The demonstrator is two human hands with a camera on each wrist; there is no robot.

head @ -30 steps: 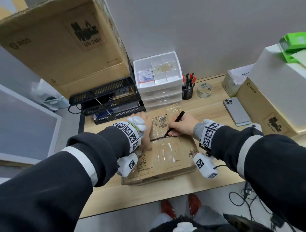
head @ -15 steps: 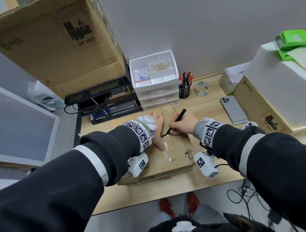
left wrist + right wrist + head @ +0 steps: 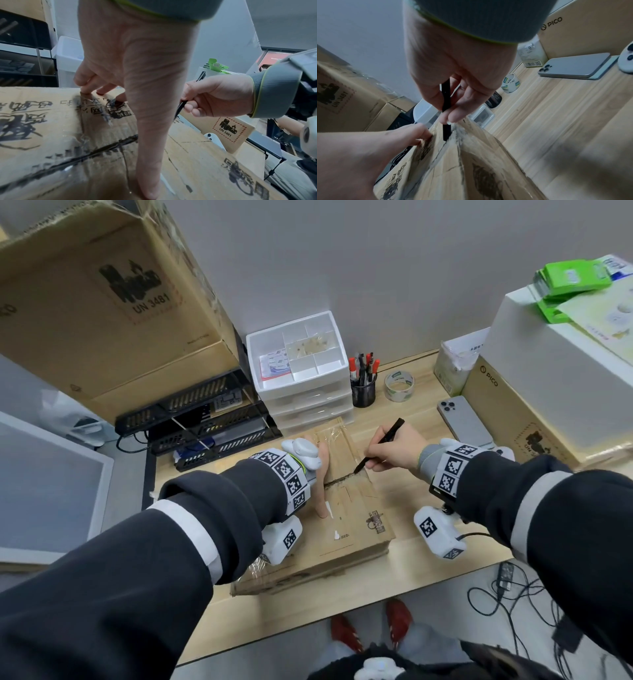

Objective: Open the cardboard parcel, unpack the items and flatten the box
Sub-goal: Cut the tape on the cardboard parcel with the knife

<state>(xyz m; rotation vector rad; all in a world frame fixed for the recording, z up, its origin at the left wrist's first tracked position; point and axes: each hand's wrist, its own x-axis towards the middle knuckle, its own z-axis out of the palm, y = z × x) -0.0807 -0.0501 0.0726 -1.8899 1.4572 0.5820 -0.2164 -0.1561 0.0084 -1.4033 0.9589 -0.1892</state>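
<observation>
**Pen tip in the parcel's taped seam**

The cardboard parcel (image 3: 346,508) lies flat near the front edge of the table (image 3: 428,573), its top covered in clear tape and black printing. The right hand (image 3: 394,450) pinches a black pen (image 3: 380,445) between thumb and fingers, with the tip set in the dark seam that crosses the parcel's top, close to the parcel's right side. The left hand (image 3: 320,477) rests on the parcel with its thumb stretched straight along the cardboard and its fingertips (image 3: 85,90) pressing down on the far part of the top; it grips nothing. Toward the back edge stand a white drawer unit (image 3: 301,378), a black pen cup (image 3: 363,392) and a tape roll (image 3: 399,386). A phone (image 3: 466,422) lies face down toward the right edge.
</observation>
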